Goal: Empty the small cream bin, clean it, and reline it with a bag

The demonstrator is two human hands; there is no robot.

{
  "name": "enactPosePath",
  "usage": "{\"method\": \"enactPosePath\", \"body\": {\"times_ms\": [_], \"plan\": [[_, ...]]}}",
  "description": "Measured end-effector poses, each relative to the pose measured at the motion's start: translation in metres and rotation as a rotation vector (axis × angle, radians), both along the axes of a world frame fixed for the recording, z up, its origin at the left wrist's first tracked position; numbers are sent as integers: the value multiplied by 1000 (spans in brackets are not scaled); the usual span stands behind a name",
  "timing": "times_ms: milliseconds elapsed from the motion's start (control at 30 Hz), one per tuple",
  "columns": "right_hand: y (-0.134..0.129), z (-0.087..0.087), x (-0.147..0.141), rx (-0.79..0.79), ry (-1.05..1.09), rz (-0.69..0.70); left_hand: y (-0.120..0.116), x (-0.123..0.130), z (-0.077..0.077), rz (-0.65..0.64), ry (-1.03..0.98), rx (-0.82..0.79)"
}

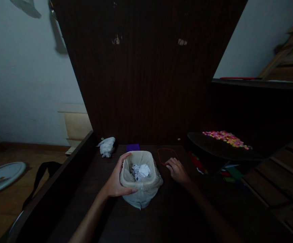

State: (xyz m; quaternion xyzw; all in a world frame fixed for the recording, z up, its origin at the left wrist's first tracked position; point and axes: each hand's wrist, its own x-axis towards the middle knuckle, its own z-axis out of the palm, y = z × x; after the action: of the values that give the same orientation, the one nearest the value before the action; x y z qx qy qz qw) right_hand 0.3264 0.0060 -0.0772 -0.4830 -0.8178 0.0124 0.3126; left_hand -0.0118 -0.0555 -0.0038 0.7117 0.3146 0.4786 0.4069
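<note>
A small white trash bin (126, 168) stands on the dark desk surface, lined with a thin translucent bag (146, 195) that hangs over its outside. Crumpled white paper (140, 171) lies inside. My left hand (117, 179) grips the bin's left side, thumb along the near wall and fingers at the far left corner. To the right, a thin red rounded-rectangular ring (167, 149) lies on the desk. At its near edge, my right hand (177, 170) has its fingertips pinched on the ring.
Behind the bin lie a tied white plastic bag (107, 146) and a purple item (133, 147). A dark upright panel (141, 84) closes the back. Colourful small pieces (227, 138) cover part of a right-hand shelf (212, 145). A raised board (60, 182) edges the left.
</note>
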Motion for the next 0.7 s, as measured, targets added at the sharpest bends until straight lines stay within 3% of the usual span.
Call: {"method": "enactPosePath", "body": {"times_ms": [200, 400, 567, 700], "plan": [[-10, -1, 8, -54, -6, -11, -3, -3, 0, -35, -5, -11], [-31, 12, 4, -108, 25, 30, -9, -25, -2, 46, 65, 35], [-64, 4, -17, -221, 30, 98, -28, -50, -14, 142, 310, -33], [-88, -11, -38, -286, 5, 119, -47, -64, -41, 170, 652, -52]]}}
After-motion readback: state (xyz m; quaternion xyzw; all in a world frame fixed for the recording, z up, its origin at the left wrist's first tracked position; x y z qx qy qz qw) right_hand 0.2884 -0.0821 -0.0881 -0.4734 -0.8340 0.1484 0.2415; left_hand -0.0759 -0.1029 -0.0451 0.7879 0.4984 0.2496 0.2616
